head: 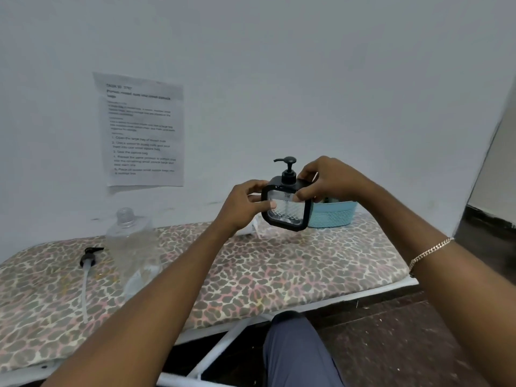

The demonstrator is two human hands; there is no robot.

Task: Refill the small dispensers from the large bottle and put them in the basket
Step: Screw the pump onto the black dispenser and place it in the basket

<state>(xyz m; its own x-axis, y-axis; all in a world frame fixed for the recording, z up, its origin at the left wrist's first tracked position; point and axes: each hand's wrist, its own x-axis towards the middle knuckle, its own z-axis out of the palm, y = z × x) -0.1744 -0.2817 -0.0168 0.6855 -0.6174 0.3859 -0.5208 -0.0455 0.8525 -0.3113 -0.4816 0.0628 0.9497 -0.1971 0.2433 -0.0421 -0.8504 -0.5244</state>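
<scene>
- While the head view looks down over a leopard-print padded board [279, 269], the left hand [243, 203] and right hand [326, 180] hold a small dispenser [286, 210] up above its far side.
- Left fingers curl round its left edge; right fingers and thumb pinch its upper right corner.
- Square, clear and black-framed, it sits upright, in front of a blue basket [332, 215] at the board's far right.
- A clear, uncapped large bottle [131, 241] stands at left, a black pump [88, 258] with its tube lying just beside it.
- A printed sheet [142, 129] hangs on the wall.
</scene>
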